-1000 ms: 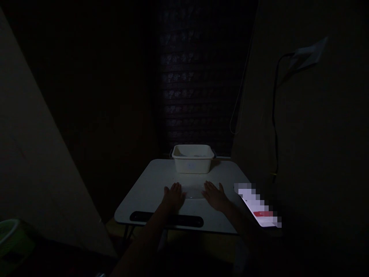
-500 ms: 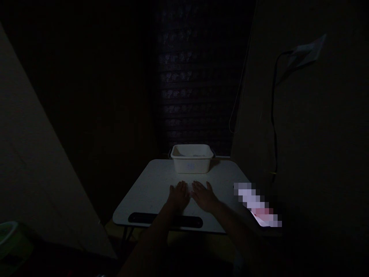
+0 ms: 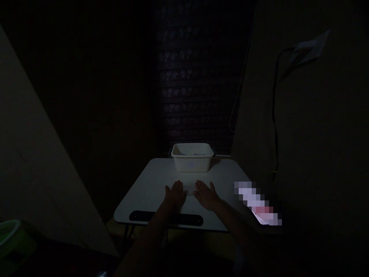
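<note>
My left hand (image 3: 175, 195) lies palm down on the white folding table (image 3: 144, 192), its fingers stretched forward and the thumb out to the left. Opposite it, my right hand (image 3: 206, 195) is also flat, angled inward with the thumb raised apart. Between the two hands is a small pale, flat patch (image 3: 189, 192), too dim to name; whether the fingers touch it I cannot tell. Beyond the fingertips stands a white plastic basin (image 3: 191, 164) with dark side handles. Something pale shows inside the basin, but its kind is unclear.
A dark slot strip (image 3: 138, 216) runs along the table's near edge. At the right edge glows a blurred-out screen (image 3: 253, 202). A black cable (image 3: 273, 115) hangs from a wall outlet (image 3: 308, 50). A green basket (image 3: 14, 242) stands low at left. The room is very dark.
My hands have moved apart: the left one slid a little left, the right one a little right. The gap between them is wider, and the basin stays in place.
</note>
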### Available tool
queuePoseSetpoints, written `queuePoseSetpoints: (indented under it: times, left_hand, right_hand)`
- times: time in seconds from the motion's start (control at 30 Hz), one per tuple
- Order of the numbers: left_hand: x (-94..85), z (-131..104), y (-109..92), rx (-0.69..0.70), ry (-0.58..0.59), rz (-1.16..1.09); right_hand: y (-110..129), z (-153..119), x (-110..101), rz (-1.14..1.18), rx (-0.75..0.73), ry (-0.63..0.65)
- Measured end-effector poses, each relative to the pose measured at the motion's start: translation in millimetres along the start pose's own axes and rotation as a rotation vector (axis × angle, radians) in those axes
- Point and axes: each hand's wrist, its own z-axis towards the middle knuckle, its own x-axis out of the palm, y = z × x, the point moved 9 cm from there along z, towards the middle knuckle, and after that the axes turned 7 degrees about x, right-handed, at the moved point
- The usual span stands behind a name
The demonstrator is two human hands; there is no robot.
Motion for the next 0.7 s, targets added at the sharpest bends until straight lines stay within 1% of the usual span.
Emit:
queuePoseSetpoints:
  times: [0.1, 0.23, 0.37, 0.5, 0.6, 0.7]
  left_hand:
    - [-5.7, -2.9, 10.7, -0.003, -0.053, -0.014]
    - [-11.2, -5.0, 25.1, 0.033, -0.034, -0.104]
    - [-18.2, -6.1, 39.6, -0.024, -0.031, -0.195]
    - [-19.4, -4.4, 39.6, -0.043, -0.001, -0.234]
    - [-17.9, -3.7, 36.9, -0.079, 0.031, -0.262]
    - [-16.4, -3.1, 29.2, -0.087, 0.069, -0.307]
  right_hand:
    - [-13.7, -4.4, -1.1, -0.01, 0.004, -0.005]
    - [-34.0, -10.4, -3.3, -0.034, 0.013, -0.038]
    - [-46.6, -15.8, -9.4, -0.045, 0.004, -0.1]
    - [-41.7, -20.6, -18.7, -0.036, -0.043, -0.153]
    - [-30.9, -23.2, -26.0, -0.026, -0.076, -0.178]
    - [-19.0, -24.6, -31.3, -0.009, -0.114, -0.168]
